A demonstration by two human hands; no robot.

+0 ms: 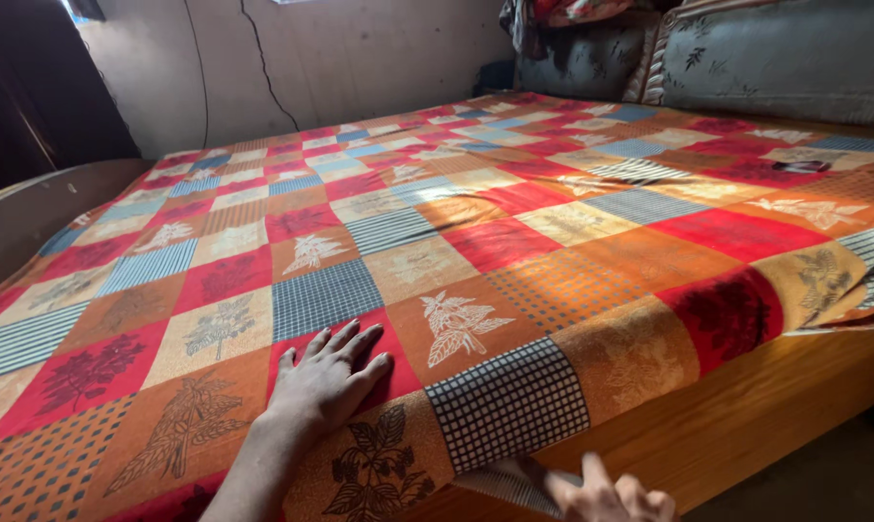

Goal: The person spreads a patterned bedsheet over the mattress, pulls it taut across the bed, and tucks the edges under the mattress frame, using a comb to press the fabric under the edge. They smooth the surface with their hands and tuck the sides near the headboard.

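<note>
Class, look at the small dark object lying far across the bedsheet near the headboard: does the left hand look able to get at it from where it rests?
Probably not. The left hand lies flat on the patchwork bedsheet at the near edge, while the small dark object lies far across the bed. Nothing blocks the way; distance does.

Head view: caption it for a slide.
Left hand flat on patchwork sheet; right hand pinching its edge by the wooden frame.

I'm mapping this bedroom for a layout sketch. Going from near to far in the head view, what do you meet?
Right hand gripping the sheet's edge → left hand flat on the patchwork bedsheet → small dark object on the sheet → padded headboard.
</note>
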